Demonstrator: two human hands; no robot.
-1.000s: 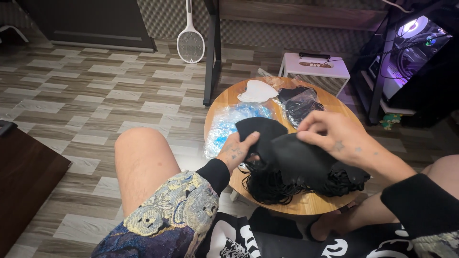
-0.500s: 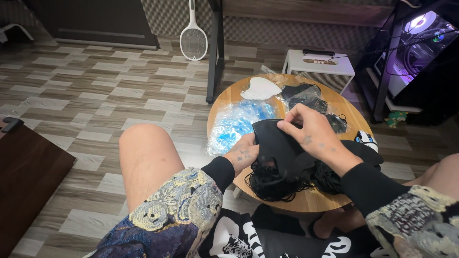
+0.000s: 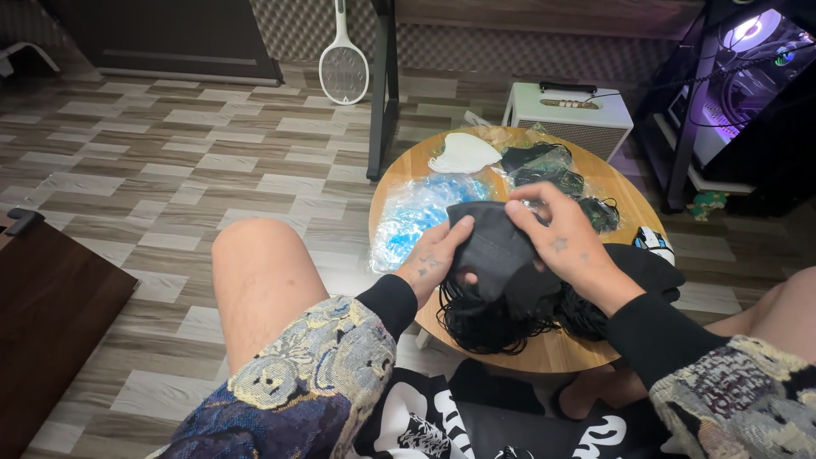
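- Black face mask (image 3: 493, 242) pinched between both our hands over the round wooden table (image 3: 544, 361): left hand (image 3: 435, 259) grips its near-left edge, right hand (image 3: 565, 242) its far-right edge.
- We judge we're mid-fold or sorting; steady two-handed grip needed.
- Black elastic tangle (image 3: 489, 319) beneath, blue bag (image 3: 408, 217) left, white mask (image 3: 463, 153) far, crowding the table.

Mask (image 3: 493, 246) in my grip: black cloth, matt, finely ribbed. Its ear loops (image 3: 489, 319): thin black cord, tangled. Bench (image 3: 544, 353): round, light wood, smooth with a satin sheen. Bags (image 3: 416, 217) on it: clear plastic, glossy and crinkled, tinted blue. White mask (image 3: 463, 153): matt, smooth cloth. Floor (image 3: 170, 161): wood-look planks, low gloss.
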